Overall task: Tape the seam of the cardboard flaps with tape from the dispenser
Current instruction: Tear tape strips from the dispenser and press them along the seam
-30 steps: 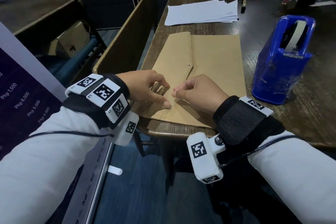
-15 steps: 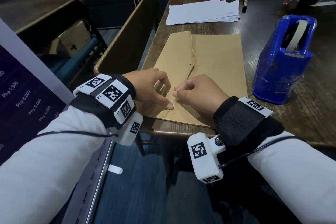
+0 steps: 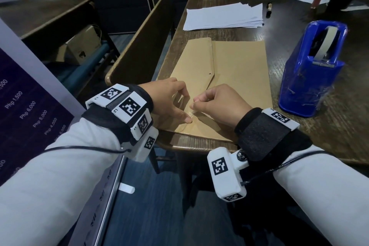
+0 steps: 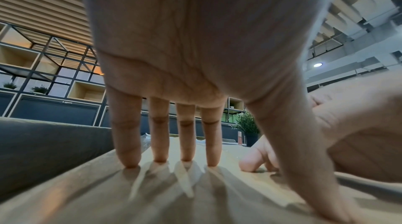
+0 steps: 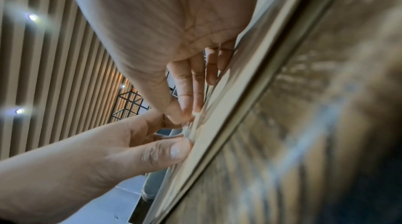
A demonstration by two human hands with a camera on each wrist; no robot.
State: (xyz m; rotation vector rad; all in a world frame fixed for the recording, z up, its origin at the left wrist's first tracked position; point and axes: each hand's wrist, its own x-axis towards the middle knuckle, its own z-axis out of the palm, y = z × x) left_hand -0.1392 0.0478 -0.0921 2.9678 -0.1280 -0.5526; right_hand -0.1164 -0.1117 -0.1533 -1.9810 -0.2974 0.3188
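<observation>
**Both hands down on the flap seam**

Left hand spreads straight fingers onto the brown cardboard envelope, thumb flat on a short strip of clear tape at the flap edge. Right hand sits just beside it, fingers curled, thumb and forefinger pinching the strip's other end against the seam. The envelope lies at the counter's near edge. The blue tape dispenser stands to its right; white papers lie beyond.

Flat tan cardboard flaps on the desk, clear tape strip over near seam, blue dispenser upright at right
</observation>
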